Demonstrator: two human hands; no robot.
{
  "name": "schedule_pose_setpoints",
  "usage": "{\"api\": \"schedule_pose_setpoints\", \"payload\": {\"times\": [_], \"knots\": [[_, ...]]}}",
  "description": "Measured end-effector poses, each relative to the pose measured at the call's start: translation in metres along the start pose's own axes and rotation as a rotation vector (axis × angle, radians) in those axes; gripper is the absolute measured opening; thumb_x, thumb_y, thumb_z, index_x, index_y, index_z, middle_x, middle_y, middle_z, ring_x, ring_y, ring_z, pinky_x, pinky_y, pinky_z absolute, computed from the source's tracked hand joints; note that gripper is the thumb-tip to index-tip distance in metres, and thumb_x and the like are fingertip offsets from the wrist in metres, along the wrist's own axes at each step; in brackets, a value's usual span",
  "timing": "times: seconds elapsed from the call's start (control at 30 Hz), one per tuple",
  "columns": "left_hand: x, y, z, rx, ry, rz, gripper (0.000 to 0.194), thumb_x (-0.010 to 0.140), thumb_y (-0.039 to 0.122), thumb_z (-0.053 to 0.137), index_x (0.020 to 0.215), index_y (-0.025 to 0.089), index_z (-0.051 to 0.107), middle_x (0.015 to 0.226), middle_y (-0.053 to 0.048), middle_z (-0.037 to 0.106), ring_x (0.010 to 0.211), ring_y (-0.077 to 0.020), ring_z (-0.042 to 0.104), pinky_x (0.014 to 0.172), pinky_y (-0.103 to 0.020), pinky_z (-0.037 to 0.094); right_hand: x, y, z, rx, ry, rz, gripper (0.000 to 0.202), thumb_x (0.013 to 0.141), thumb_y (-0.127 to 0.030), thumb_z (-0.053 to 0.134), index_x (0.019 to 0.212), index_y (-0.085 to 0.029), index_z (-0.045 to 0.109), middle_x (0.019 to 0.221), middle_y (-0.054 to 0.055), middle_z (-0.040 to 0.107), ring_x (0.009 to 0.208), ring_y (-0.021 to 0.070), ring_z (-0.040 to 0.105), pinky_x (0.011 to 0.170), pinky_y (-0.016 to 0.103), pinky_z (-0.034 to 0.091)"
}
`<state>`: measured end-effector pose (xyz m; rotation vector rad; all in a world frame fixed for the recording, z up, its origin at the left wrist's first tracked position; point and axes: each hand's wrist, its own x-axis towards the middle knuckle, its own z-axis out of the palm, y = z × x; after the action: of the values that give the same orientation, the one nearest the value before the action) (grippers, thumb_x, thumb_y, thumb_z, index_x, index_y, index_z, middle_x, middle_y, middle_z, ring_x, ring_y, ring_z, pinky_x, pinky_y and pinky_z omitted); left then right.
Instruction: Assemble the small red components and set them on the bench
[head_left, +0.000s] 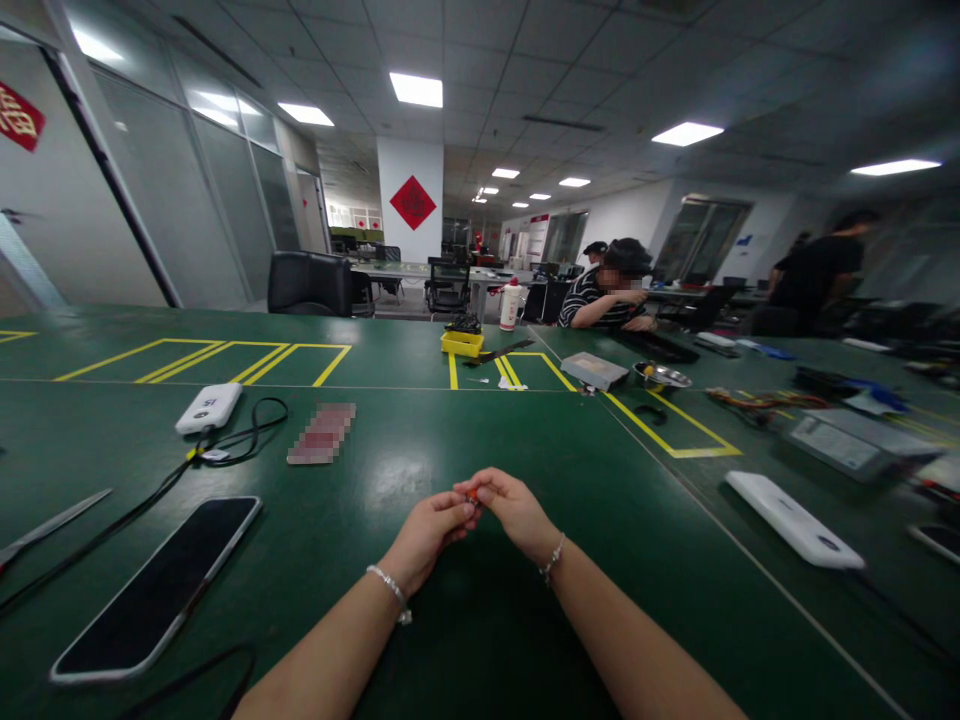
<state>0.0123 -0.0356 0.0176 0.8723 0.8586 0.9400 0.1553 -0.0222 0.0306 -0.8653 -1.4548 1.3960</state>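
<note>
Both hands meet near the middle of the view, above the green table [360, 540]. A small orange-and-dark object [472, 495] is pinched between their fingertips; its exact shape is too small to make out. My left hand [429, 530] holds it from the left, fingers curled and thumb on top. From the right, my right hand [517, 508] grips the same piece with thumb and index finger. A bracelet circles each wrist.
A phone [161, 590], a white power bank [210, 408] with black cable and scissors [56, 522] lie left. Another white device [795, 520] lies right. Farther back are a yellow box [462, 345], a metal bowl [661, 375] and a seated person [600, 300].
</note>
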Motion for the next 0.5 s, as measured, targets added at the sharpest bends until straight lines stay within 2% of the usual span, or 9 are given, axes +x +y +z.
{"api": "schedule_pose_setpoints", "payload": {"times": [0.3, 0.5], "knots": [[0.0043, -0.0056, -0.0037, -0.009, -0.004, 0.025, 0.017, 0.063, 0.024, 0.066, 0.076, 0.013, 0.064, 0.072, -0.002, 0.062, 0.062, -0.0074, 0.053, 0.061, -0.019, 0.039, 0.0005, 0.0037, -0.0040, -0.076, -0.060, -0.024, 0.018, 0.074, -0.036, 0.054, 0.080, -0.019, 0.057, 0.093, 0.004, 0.064, 0.086, 0.0171, 0.058, 0.075, 0.034, 0.045], [0.0031, -0.0039, -0.0039, -0.038, -0.021, 0.028, 0.016, 0.064, 0.024, 0.066, 0.075, 0.013, 0.062, 0.067, 0.000, 0.059, 0.061, -0.0063, 0.052, 0.060, -0.018, 0.039, -0.0037, -0.0002, -0.0034, -0.319, -0.077, -0.141, 0.019, 0.083, -0.029, 0.042, 0.088, -0.021, 0.058, 0.104, 0.004, 0.061, 0.097, 0.0169, 0.055, 0.085, 0.035, 0.042]]}}
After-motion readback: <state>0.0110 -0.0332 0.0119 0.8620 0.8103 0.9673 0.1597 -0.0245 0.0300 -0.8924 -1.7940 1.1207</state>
